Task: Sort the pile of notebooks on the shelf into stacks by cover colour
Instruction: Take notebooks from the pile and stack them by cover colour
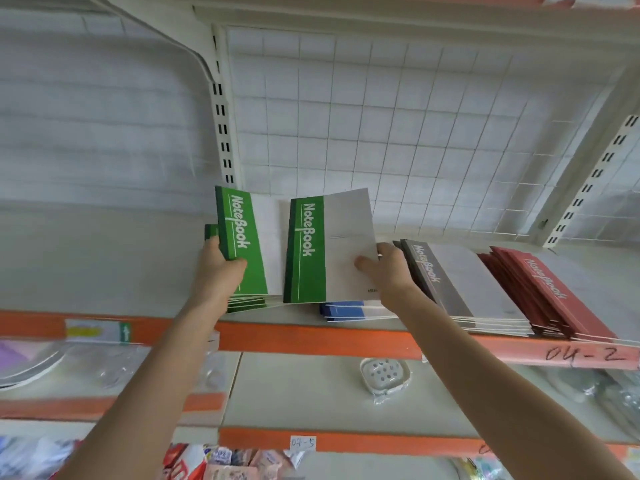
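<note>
Green sorting underway: right hand point(384, 268) pinches a green notebook point(329, 247), left hand point(221, 268) grips the green stack point(242, 244); merging them looks next.

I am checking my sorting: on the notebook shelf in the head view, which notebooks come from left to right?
From left: green notebooks gripped by the left hand, single green notebook held by the right hand, brown stack, red stack. Omitted: blue notebooks, overlapping underneath.

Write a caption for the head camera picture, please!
Left hand holds the left green notebook, right hand the right green notebook, beside blue stack, brown stack and red stack.
</note>
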The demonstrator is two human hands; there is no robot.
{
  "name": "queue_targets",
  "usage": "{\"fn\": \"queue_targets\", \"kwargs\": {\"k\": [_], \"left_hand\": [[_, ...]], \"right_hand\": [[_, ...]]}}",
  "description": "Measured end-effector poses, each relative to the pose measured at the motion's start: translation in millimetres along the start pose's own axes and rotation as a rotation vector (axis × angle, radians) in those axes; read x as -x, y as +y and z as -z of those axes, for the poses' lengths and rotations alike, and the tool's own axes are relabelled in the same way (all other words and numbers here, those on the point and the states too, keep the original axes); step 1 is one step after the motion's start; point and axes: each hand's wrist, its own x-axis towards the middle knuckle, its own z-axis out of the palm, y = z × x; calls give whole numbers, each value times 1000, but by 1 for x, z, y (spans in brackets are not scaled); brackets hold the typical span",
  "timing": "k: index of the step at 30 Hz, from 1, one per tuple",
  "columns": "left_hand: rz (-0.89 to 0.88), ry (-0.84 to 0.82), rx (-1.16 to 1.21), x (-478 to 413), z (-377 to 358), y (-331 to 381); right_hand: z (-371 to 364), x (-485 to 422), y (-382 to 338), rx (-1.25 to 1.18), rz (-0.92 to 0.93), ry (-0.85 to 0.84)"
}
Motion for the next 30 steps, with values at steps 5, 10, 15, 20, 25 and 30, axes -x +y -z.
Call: {"fn": "queue_targets", "kwargs": {"k": [5,10,15,20,25,30], "left_hand": [[-77,-18,-615,-19,15,-20],[-71,-56,-975,-17,16,-32],[-82,-71,-903,-12,23,-42],[-188,-36,-956,-5,40,-48],[-297,-5,-1071,4,50,-53],[-381,-59,-1159,7,45,-48]], "right_hand": [[-14,2,1,-15,-13,-22],[-16,5,-2,-7,-15,-10],[-25,6,-10,-9,2,-21],[-62,1,-26,9,33,-86],[-106,-11,-29,322,31,-118],[-117,-4,-21,860,234,-109]]}}
